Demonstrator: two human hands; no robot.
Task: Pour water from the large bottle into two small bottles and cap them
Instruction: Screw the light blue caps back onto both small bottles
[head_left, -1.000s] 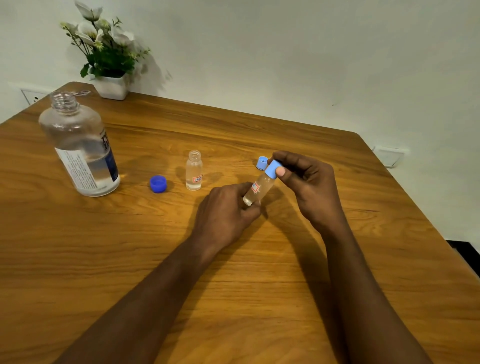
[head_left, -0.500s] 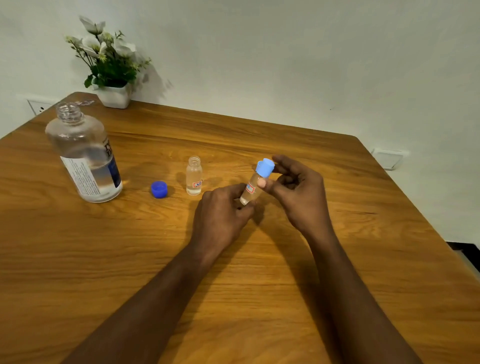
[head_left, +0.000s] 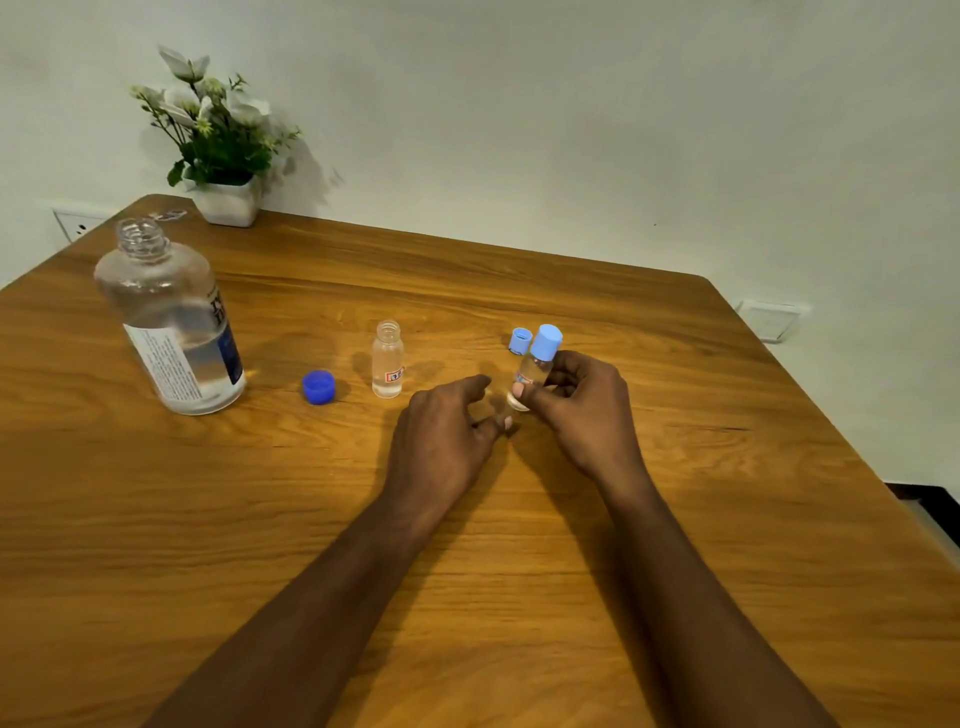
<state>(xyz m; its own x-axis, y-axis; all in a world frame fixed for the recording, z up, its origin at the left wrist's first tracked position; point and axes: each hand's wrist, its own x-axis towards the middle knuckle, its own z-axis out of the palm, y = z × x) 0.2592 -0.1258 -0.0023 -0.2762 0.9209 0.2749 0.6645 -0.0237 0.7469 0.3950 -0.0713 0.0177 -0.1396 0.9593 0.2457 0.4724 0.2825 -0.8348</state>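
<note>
Right fingers (head_left: 558, 376) pinching small clear bottle (head_left: 535, 366), light-blue cap (head_left: 546, 341) on

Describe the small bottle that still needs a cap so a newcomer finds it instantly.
On the wooden table, start at the large bottle on the left and go right past the dark blue cap. The uncapped small bottle stands there alone, open-mouthed, while its twin wears a light blue cap in the right hand.

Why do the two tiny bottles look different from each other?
The small bottle in the right hand wears a light blue cap; the small bottle on the table is open on top. The held one is tilted; the other stands upright, alone, untouched. Both are clear, hold water and carry a little red label.
</note>
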